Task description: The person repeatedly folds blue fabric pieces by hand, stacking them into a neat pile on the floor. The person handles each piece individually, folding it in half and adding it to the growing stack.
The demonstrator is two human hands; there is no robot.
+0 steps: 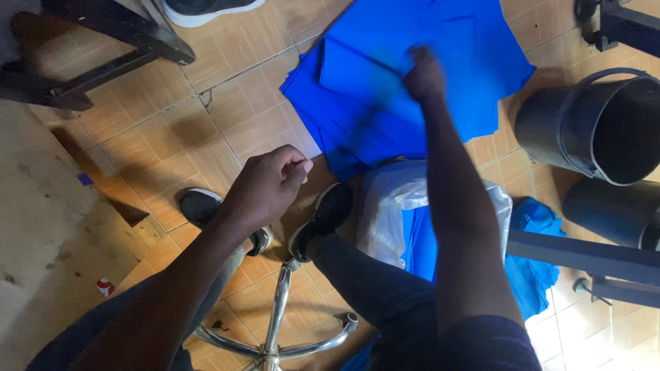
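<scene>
Head view: right hand (424, 74) outstretched, grip clenched on blue sheets (385, 89); left hand (268, 182) fisted

One plastic bag and one scrap of wrapper on the floor.
I see a clear, crumpled plastic bag (399, 206) holding blue fabric at about 4 o'clock from centre; a small red-and-white wrapper scrap (104, 286) lies at 8 o'clock.

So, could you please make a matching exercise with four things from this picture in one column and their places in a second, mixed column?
Things:
1. right hand
2. left hand
3. black bucket
4. clear plastic bag

Places:
A. at the right edge, on the tiles
B. on the stack of blue sheets
C. closed, above the black shoes
D. beside the right forearm, blue material inside

Pairs: 1-B, 2-C, 3-A, 4-D
</scene>
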